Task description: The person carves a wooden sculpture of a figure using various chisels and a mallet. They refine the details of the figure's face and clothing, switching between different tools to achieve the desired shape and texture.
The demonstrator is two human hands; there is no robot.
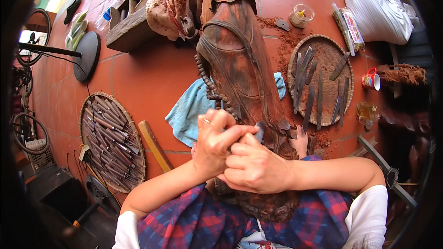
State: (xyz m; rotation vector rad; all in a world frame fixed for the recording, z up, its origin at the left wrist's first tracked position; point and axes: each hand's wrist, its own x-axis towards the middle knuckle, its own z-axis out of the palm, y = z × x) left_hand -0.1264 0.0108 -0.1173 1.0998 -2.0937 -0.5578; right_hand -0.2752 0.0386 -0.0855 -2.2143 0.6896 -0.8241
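Observation:
A carved dark reddish-brown wooden statue [242,64] in draped robes lies lengthwise before me, its near end between my legs. Over this end my two hands meet, fingers closed and touching. My left hand [213,145] is curled, with a small pale tip or band showing at its knuckles. Just below it, my right hand [258,168] is also closed. A grey flat piece [260,132] shows just beyond the fingertips; which hand grips it is hidden. A string of carved beads [208,80] runs down the statue's left side.
A round basket [142,150] of carving tools stands left, beside a wooden mallet-like bar [154,146]. Right is a woven tray [350,80] with flat metal strips [320,97]. A blue cloth [189,113] lies under the statue. A jar [301,16] and red cup [370,80] stand right.

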